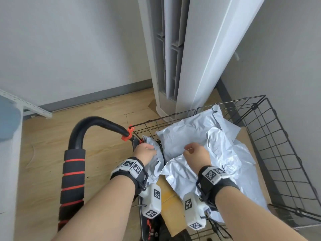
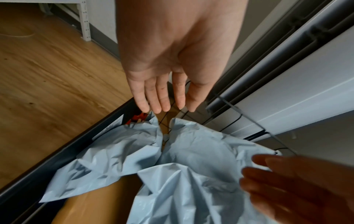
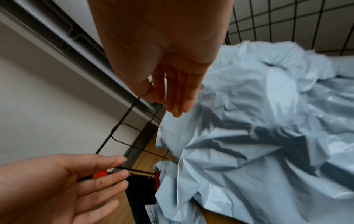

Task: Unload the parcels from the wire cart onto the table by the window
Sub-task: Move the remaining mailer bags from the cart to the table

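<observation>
Lower centre of the head view: my left hand (image 1: 145, 150) and right hand (image 1: 196, 154) reach over the parcels (image 1: 199, 146), fingers straight and relaxed in both wrist views, gripping nothing. Grey poly mailers lie crumpled in the wire cart (image 1: 281, 145), centre-right. Cart handle (image 1: 74, 171) lower left. White standing unit (image 1: 182, 49) beyond, top centre.

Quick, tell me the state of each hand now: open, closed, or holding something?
Left hand: open, fingers straight, holding nothing, just above the grey parcels.
Right hand: open, fingers straight, holding nothing.
</observation>
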